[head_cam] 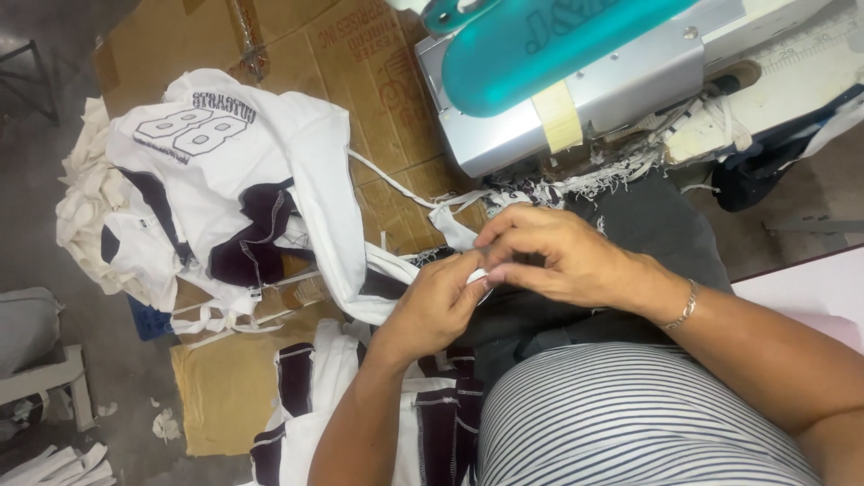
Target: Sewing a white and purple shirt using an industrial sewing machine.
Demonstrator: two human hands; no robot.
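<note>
cardboard floor below; left hand [430,304] and right hand [551,255] pinch white garment [315,171].

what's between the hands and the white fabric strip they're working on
Nothing visible. The left hand and right hand already pinch the end of the white fabric strip together, above the lap; no other object lies between fingers and cloth.

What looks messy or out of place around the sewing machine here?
Frayed white threads hang in a tangle under the machine. A tan tape patch is stuck on its front. White garments lie heaped on flattened cardboard on the floor. Both hands pinch a white strip.
</note>
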